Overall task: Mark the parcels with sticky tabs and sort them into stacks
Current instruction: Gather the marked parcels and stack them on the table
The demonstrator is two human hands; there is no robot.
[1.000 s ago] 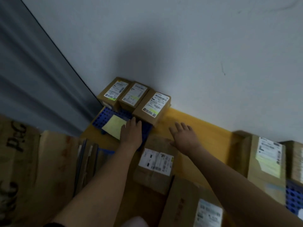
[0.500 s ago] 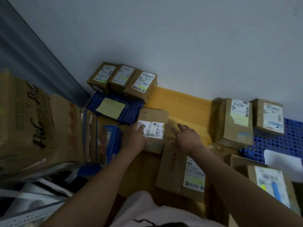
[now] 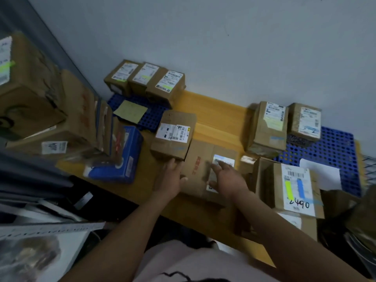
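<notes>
Held both arms out over the table (image 3: 215, 112) — left hand (image 3: 169, 178) open, fingers straight against the small parcel (image 3: 173, 135) mid-table; right hand (image 3: 227, 178) splayed, relaxed, over the flat parcel (image 3: 200, 169) nearer the front edge.

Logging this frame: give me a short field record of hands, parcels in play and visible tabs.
left hand: fingers straight, against the near side of the small parcel
right hand: open, fingers spread over the label of the flat parcel
back row: three parcels side by side at the wall
sticky note: yellow, lying on the blue grid mat
marked parcel: right side, green and blue strips on its label
</notes>
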